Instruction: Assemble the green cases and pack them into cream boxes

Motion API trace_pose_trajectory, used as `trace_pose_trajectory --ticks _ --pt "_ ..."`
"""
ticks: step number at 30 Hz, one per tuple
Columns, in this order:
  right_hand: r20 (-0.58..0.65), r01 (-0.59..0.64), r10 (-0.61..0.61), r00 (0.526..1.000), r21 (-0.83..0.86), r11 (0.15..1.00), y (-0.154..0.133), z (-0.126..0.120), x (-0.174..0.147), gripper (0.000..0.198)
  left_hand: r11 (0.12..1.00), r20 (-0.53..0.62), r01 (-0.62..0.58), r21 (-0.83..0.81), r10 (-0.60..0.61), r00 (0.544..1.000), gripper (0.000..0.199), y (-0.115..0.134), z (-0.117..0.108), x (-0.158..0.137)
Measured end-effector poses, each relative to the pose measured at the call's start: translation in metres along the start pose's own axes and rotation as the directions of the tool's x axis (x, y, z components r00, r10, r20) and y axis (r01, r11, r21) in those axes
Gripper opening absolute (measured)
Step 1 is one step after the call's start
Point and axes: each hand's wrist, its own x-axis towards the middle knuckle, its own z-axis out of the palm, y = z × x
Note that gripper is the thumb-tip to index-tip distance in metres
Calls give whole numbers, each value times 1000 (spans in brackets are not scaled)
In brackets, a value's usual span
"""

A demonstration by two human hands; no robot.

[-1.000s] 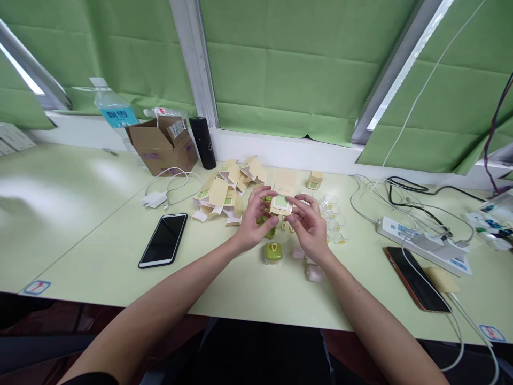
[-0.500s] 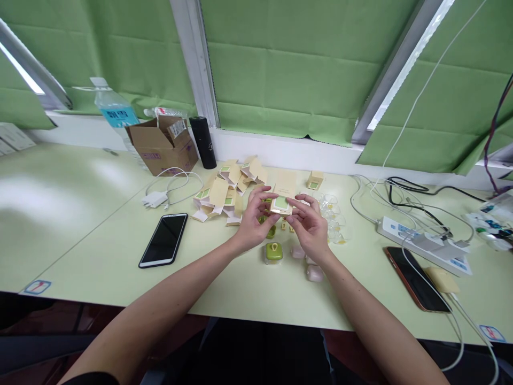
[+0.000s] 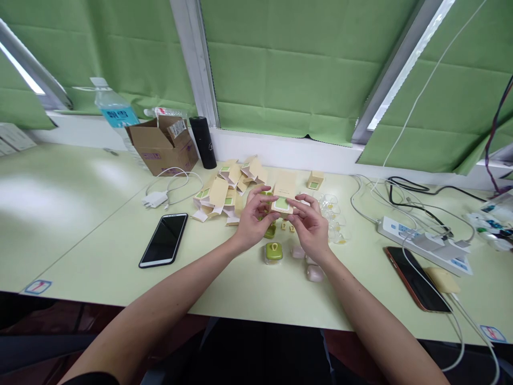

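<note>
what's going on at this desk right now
A person holds a small cream box with a green square on it between the left hand and the right hand. A green-lidded container stands upright on the table, nearer the person than the box. Cream cartons with open flaps lie heaped beyond the left hand, and clear plastic pieces lie to the right of the right hand.

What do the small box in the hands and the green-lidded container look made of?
Small box: probably matte card, with flat faces and straight edges. Green-lidded container: likely plastic, its lid shiny; the clear base could be glass.
</note>
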Motion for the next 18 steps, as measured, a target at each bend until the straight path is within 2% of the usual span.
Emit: trace_pose_trajectory --ticks 11,15,18 --pt "8 -7 8 1000 -15 1000 -1 0 -1 33 999 4 8 32 -8 1000 35 5 1 -2" --pt "13 19 -18 1000 -67 998 -4 0 -1 33 999 49 15 51 -17 999 41 12 0 -2" --pt "-10 38 -40 999 -149 988 -6 -1 0 31 992 77 -32 125 23 997 41 14 0 -1"
